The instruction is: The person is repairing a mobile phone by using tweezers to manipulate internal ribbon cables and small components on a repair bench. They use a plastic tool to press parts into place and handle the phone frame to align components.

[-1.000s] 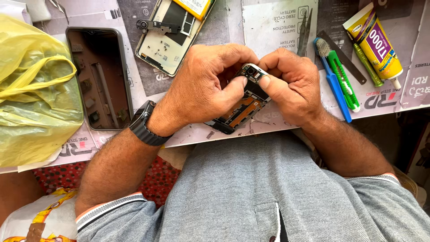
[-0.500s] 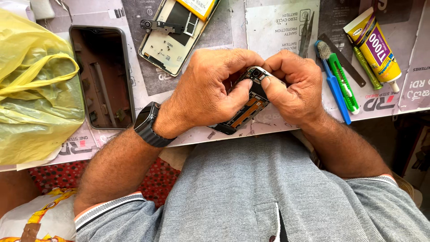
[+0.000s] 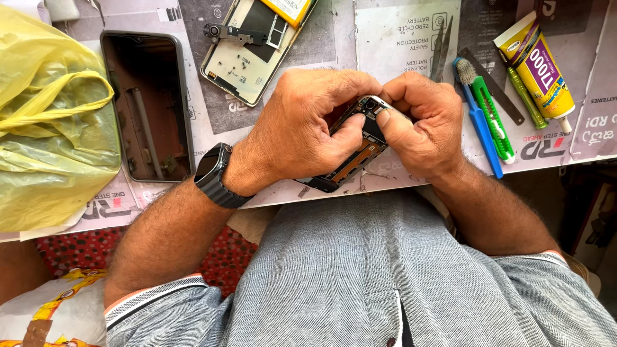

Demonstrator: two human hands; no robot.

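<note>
The work mat (image 3: 411, 38) covers the table, with a yellow bag (image 3: 51, 122) at its left edge and a phone screen (image 3: 149, 106) lying face up beside it. Above the hands sits a back cover (image 3: 247, 58) with its parts exposed; off to the right lie a glue tube (image 3: 536, 64), a green brush (image 3: 488, 109) and a blue tool (image 3: 481, 138). At the near edge of the mat both hands close around an opened phone frame (image 3: 350, 160) — the left hand (image 3: 302, 132) wraps it from the side, thumb pressed onto the inside, while the right hand (image 3: 427, 122) pinches the top corner by the camera. With thumbs bearing this hard on bare internals, a thin cable could likely tear or the frame flex — and, held over the mat's edge, it might slip into the lap.
</note>
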